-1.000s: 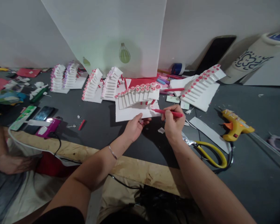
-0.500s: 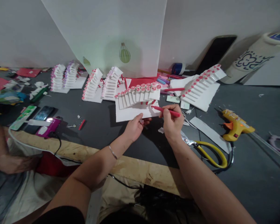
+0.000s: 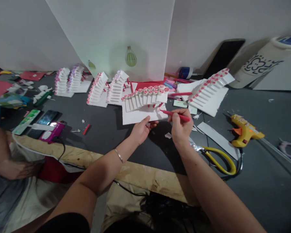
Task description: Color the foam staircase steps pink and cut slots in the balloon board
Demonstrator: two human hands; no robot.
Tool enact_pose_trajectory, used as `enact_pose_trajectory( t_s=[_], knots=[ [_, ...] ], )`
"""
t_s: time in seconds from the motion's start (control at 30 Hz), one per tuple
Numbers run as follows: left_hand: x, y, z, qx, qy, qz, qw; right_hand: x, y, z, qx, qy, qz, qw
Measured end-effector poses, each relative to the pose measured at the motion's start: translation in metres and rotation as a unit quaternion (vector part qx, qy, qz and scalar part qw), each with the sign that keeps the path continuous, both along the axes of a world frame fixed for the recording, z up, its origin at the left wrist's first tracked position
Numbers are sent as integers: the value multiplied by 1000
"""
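Note:
A white foam staircase model [image 3: 145, 97] with pink-topped posts stands on a white base sheet [image 3: 138, 117] on the grey table. My left hand [image 3: 142, 129] pinches the front edge of that sheet. My right hand [image 3: 180, 126] grips a red marker [image 3: 176, 115] like a pen. The marker's tip touches the right end of the model, near the red supports under the steps.
Several similar stair models [image 3: 97, 89] stand behind, one larger model [image 3: 208, 90] to the right. Yellow-handled scissors [image 3: 218, 158] and a yellow glue gun [image 3: 244, 131] lie right of my hand. Phones [image 3: 45, 119] lie left. Another person's arm [image 3: 5, 158] rests at far left.
The marker tip has shifted slightly up and left along the model's right end. My left hand has kept its hold on the sheet.

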State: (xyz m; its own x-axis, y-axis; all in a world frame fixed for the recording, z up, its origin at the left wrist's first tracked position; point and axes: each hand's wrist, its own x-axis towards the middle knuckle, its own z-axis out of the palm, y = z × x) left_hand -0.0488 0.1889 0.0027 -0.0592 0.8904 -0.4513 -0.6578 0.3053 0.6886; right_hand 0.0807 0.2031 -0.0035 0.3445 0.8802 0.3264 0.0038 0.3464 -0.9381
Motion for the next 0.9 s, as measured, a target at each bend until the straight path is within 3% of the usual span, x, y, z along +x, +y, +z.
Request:
enact_pose_trajectory(
  t_s=[0.33, 0.9],
  knots=[
    [-2, 4, -6, 14, -9, 1, 1000, 0, 0, -1, -9, 2, -1, 1000],
    [-1, 2, -2, 12, -5, -2, 1000, 1, -1, 0, -6, -11, 10, 1000]
  ],
)
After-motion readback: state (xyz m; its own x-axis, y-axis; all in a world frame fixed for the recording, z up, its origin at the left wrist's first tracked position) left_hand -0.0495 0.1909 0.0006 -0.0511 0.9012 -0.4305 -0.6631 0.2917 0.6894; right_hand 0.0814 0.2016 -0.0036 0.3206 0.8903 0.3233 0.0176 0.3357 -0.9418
